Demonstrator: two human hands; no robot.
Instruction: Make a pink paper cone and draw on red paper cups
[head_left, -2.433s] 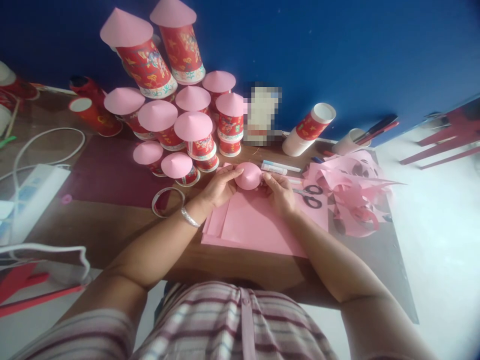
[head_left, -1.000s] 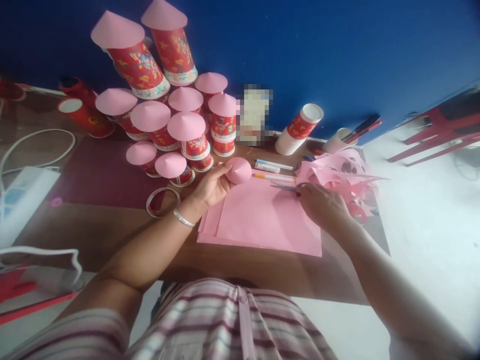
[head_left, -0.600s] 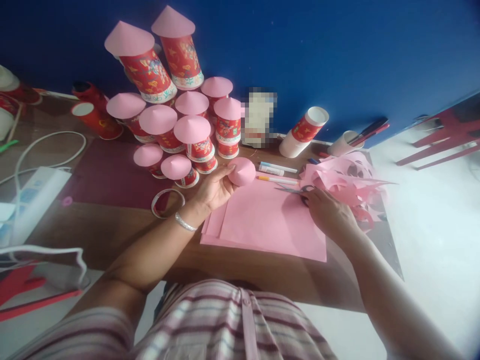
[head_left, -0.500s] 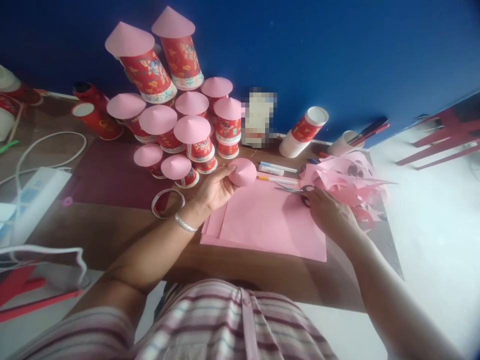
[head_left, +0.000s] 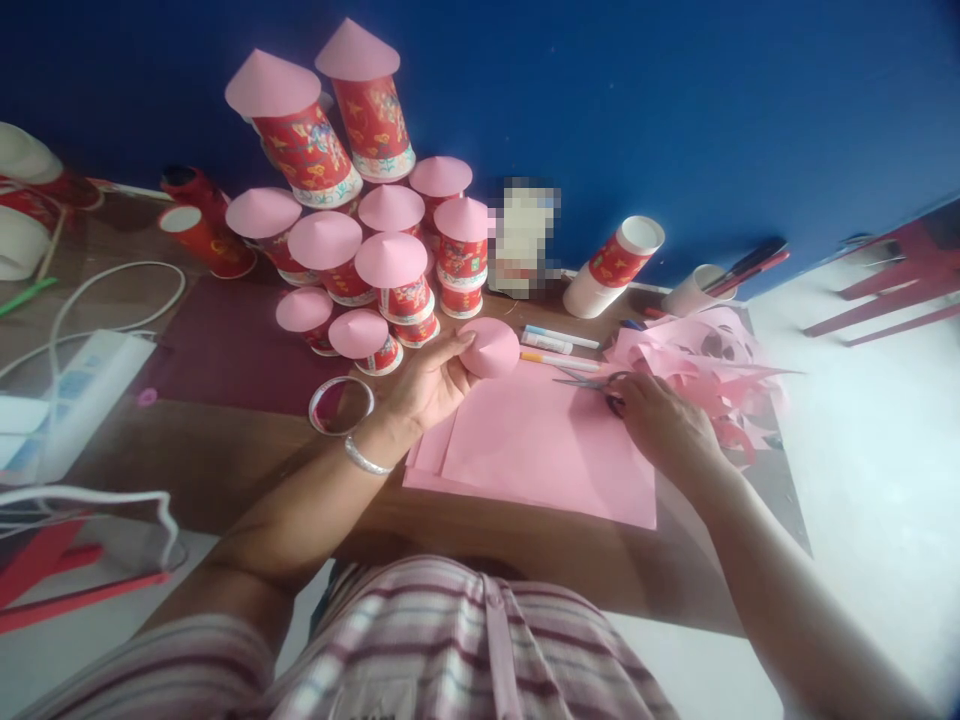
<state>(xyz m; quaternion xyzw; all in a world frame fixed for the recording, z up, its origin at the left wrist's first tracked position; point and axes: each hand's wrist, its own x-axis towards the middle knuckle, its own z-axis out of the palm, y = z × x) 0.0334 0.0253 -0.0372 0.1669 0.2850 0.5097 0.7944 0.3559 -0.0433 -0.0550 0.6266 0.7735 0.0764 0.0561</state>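
Between the thumb and fingers of my left hand (head_left: 431, 385) is a small pink paper cone (head_left: 491, 348), its point facing up. My right hand (head_left: 660, 420) is closed around the handles of a pair of scissors (head_left: 589, 382); the blades point left, slightly apart, over the pink paper sheets (head_left: 547, 440). Behind my left hand stand several red patterned paper cups topped with pink cones, the nearest being a small cone-topped cup (head_left: 358, 335). A roll of tape (head_left: 341, 406) lies beside my left wrist.
Pink paper scraps (head_left: 712, 365) are heaped right of the scissors. A glue stick (head_left: 546, 343) and markers lie behind the sheets. A stack of cups (head_left: 615, 265) and a pen holder (head_left: 697, 290) stand by the blue wall. A white cable (head_left: 112, 268) loops at the left.
The camera view has shifted slightly, moving everything a little to the right in the picture. The cone in my left hand is tilted slightly differently. Both hands keep their holds.
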